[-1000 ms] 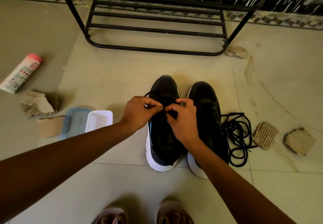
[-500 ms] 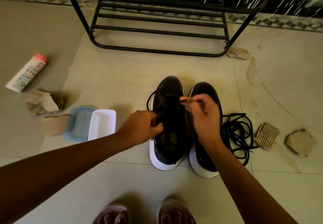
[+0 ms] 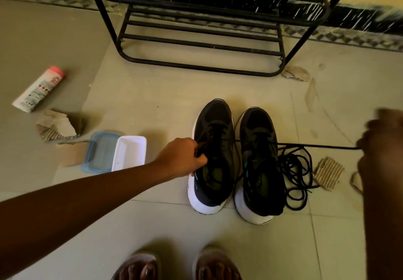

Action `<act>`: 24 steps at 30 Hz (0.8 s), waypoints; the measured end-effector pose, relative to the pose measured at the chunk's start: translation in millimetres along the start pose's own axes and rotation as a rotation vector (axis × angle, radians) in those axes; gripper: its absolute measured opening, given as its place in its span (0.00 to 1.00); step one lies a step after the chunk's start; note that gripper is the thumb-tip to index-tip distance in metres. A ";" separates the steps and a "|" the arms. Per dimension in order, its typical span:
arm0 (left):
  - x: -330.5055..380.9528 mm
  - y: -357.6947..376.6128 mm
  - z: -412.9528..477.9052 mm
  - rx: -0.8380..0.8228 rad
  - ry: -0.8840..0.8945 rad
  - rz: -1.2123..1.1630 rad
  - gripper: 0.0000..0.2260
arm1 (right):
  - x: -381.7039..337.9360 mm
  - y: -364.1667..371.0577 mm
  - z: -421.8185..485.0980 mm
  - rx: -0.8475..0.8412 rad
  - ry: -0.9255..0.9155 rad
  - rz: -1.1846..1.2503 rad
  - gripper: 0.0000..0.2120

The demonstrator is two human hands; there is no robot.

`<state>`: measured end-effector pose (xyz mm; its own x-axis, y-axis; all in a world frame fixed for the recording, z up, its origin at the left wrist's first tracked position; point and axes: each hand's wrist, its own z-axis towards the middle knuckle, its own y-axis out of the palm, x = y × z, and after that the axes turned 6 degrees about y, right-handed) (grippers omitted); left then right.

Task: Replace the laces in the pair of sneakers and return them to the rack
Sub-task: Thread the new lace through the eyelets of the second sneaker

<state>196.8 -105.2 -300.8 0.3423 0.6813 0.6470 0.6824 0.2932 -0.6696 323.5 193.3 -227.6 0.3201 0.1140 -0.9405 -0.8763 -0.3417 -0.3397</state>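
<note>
On the floor before the rack [image 3: 205,39], the left hand [image 3: 183,157] clenches the left sneaker [image 3: 212,155] at its collar while the blurred right hand [image 3: 380,148] pinches a taut lace [image 3: 316,146] stretched across the right sneaker [image 3: 259,162].

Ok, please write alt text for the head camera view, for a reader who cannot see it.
A person's left hand steadies the left black white-soled sneaker on the tiled floor while the blurred right hand pulls a black lace taut to the right. Loose black laces lie beside the right sneaker, below an empty black metal rack.
</note>
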 end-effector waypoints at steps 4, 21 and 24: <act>0.7 1.3 -0.4 -0.002 -0.017 0.019 0.14 | -2.8 53.0 -55.0 -0.465 -0.221 -0.554 0.05; 3.9 5.9 3.4 -0.011 -0.050 -0.036 0.14 | 5.5 108.3 -115.7 -0.763 -0.455 -0.968 0.08; 3.7 4.3 0.7 -0.033 -0.063 -0.058 0.15 | -3.2 95.8 -121.8 -0.861 -0.209 -0.753 0.06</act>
<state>200.6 -100.9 -301.5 0.2611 0.7046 0.6598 0.7213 0.3119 -0.6185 282.5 46.5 -256.0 0.5204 0.6823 -0.5136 0.0705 -0.6337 -0.7704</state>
